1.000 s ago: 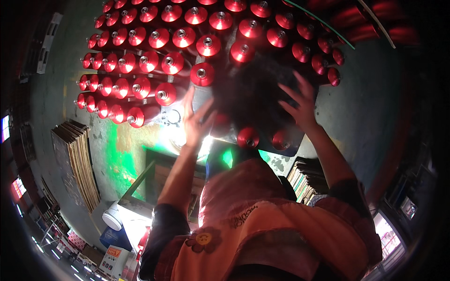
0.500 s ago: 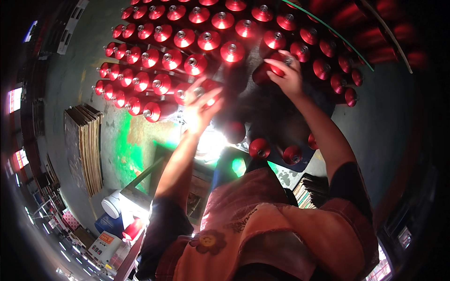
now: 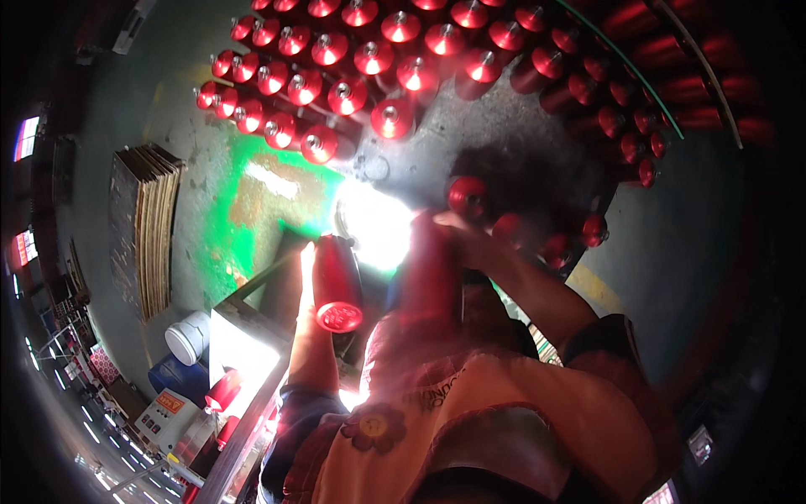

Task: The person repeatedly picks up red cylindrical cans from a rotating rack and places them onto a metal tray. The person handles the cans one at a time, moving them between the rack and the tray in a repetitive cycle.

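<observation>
My left hand (image 3: pixel 307 267), partly washed out by glare, is closed on a red metal cylinder (image 3: pixel 337 286), tipped so that its round base faces me. In my right hand (image 3: pixel 462 238) is a second red metal cylinder (image 3: pixel 426 273), smeared by motion and held close in front of my apron; its far end is lost in the bright light. Beyond my hands stand several rows of upright red cylinders (image 3: pixel 347 97) with conical shoulders and narrow metal necks. Just past my right hand stands another red cylinder (image 3: pixel 468 196).
A stack of flat brown sheets (image 3: pixel 149 235) stands on the left. Nearer are a white bucket (image 3: pixel 186 338), a blue drum (image 3: pixel 180 378) and a control box (image 3: pixel 168 420). Strong light glares off a bright spot (image 3: pixel 374 223) beyond my hands. A green curved strip (image 3: pixel 625 71) runs at the far right.
Both hands have drawn back from the rows toward my body, each bringing a red cylinder, now tipped over. A gap shows among the rows where cylinders stood.
</observation>
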`<state>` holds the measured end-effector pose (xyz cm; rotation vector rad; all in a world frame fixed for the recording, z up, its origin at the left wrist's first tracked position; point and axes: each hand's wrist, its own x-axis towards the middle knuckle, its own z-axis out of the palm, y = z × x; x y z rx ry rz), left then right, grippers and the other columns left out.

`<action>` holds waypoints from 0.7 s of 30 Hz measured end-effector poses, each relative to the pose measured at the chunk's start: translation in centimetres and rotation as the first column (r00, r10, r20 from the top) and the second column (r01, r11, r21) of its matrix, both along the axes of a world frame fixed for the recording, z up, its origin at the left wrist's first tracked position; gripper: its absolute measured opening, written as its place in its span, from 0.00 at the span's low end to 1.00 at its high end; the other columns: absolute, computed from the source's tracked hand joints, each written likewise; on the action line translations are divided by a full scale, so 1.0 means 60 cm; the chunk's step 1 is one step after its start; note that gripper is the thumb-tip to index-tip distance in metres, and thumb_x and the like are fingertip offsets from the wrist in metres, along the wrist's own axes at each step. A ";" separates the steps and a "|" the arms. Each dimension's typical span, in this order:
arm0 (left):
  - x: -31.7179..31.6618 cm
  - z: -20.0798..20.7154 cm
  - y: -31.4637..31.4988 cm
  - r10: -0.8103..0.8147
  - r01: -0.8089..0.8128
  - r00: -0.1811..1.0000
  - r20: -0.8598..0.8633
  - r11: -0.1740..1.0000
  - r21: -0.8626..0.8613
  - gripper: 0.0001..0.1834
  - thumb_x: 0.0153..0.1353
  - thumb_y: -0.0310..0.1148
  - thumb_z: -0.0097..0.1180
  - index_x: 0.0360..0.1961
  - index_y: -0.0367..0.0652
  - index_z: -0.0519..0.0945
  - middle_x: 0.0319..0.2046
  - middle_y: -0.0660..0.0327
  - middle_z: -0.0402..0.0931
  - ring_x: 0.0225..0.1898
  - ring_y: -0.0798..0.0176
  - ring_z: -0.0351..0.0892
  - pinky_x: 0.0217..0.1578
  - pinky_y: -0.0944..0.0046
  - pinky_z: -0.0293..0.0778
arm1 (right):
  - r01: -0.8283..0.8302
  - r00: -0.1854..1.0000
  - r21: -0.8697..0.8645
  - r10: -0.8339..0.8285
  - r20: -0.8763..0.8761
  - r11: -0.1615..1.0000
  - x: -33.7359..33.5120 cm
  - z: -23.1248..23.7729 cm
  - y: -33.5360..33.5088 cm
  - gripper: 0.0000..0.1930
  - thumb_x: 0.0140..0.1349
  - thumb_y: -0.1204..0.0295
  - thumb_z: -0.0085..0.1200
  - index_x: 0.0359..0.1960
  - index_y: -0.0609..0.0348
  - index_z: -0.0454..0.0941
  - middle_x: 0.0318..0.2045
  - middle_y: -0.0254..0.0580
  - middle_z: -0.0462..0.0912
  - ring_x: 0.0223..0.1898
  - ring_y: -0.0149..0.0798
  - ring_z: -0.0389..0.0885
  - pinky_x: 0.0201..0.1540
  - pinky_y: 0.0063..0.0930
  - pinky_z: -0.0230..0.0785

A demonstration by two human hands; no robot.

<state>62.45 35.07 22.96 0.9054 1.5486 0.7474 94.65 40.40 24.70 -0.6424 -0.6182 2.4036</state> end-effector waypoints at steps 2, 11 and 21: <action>-0.025 -0.040 -0.026 -0.012 0.020 0.992 0.123 0.997 -0.072 0.16 0.68 0.39 0.45 0.46 0.39 0.76 0.36 0.51 0.81 0.32 0.53 0.81 0.32 0.57 0.79 | 0.052 0.997 0.293 -0.069 0.047 0.955 -0.075 -0.079 -0.045 0.11 0.71 0.69 0.48 0.48 0.61 0.77 0.39 0.32 0.80 0.39 0.26 0.77 0.44 0.24 0.72; -0.129 -0.150 -0.069 0.389 -0.120 0.629 0.673 0.904 -0.411 0.19 0.68 0.44 0.47 0.49 0.40 0.77 0.41 0.50 0.80 0.36 0.49 0.81 0.30 0.54 0.81 | 0.154 0.970 -0.255 -0.195 -0.144 0.955 -0.262 -0.216 -0.152 0.14 0.73 0.66 0.39 0.47 0.62 0.75 0.41 0.45 0.81 0.41 0.39 0.80 0.47 0.34 0.74; -0.172 -0.190 -0.118 0.537 -0.079 -0.066 0.841 0.837 -0.541 0.31 0.68 0.56 0.42 0.58 0.40 0.73 0.51 0.41 0.76 0.41 0.37 0.81 0.29 0.46 0.84 | 0.075 0.953 -0.257 -0.145 -0.267 0.963 -0.306 -0.161 -0.153 0.12 0.73 0.71 0.41 0.51 0.60 0.72 0.47 0.38 0.77 0.46 0.31 0.76 0.50 0.26 0.71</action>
